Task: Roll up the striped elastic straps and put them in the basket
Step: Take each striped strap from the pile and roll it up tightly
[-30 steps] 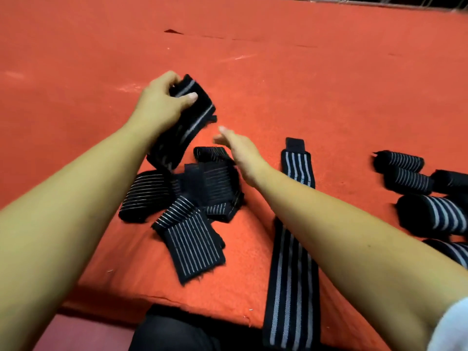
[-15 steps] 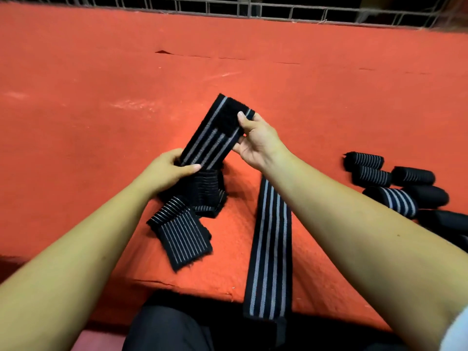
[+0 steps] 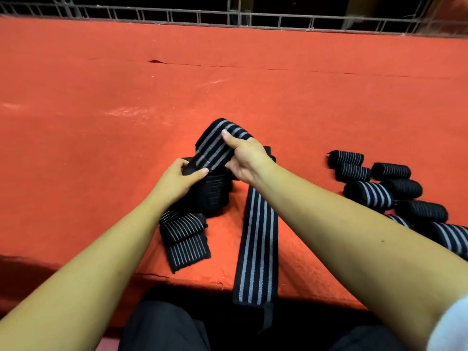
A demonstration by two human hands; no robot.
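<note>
Black-and-grey striped strap [image 3: 215, 145], likely soft, light and floppy, is hanging just above the desk [image 3: 278, 97] near its front edge, left hand [image 3: 177, 182] pinching its lower end, right hand [image 3: 247, 158] pinching the upper part, ends probably gripping best for rolling.

Red felt-covered table [image 3: 101, 102]. Loose strap heap [image 3: 187, 239] front-ctr, w/ one flat strap [image 3: 257, 239] just beside, end over front edge. Rolled straps [image 3: 368, 195] clustered rt.

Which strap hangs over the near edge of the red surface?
The long flat strap with broad stripes: its end droops past the edge. The others lie on top, except the held strap.
</note>
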